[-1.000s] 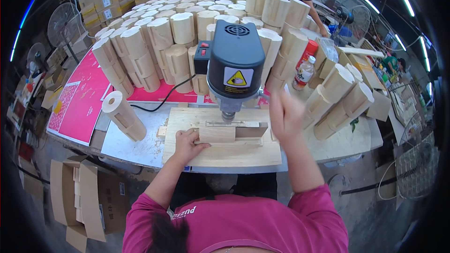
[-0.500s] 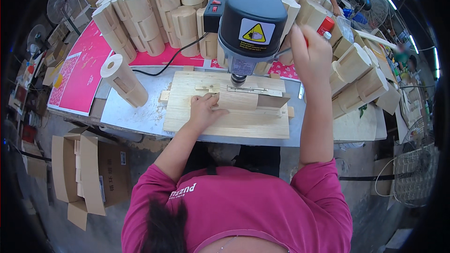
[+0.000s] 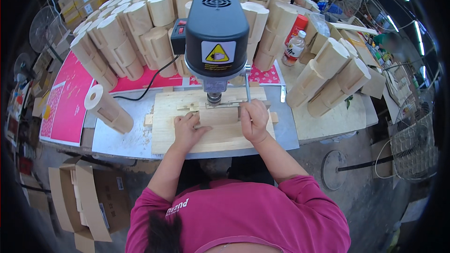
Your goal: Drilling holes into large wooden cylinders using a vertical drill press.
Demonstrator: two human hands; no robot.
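A black bench drill press (image 3: 217, 30) stands in front of me, its chuck (image 3: 214, 98) pointing down over a pale wooden block (image 3: 218, 115). The block lies on a flat wooden board (image 3: 220, 143) with guide strips. At the block's left end, my left hand (image 3: 186, 131) holds it, fingers bent and thumb along the near side. My right hand (image 3: 254, 121) is closed round the lower end of the drill press's metal lever (image 3: 248, 88), to the right of the block. The drill's tip is too small to make out.
Behind the machine stand many stacked wooden cylinders (image 3: 161, 9). One slotted cylinder (image 3: 108, 108) stands at left; others (image 3: 340, 77) stand at right near a bottle (image 3: 294, 48) and a red can (image 3: 297, 26). A cardboard box (image 3: 89, 197) sits on the floor; a person works far right.
My right hand has come down and inward from high beside the machine, pulling the lever down. The left hand stays at the block. The whole view has shifted slightly.
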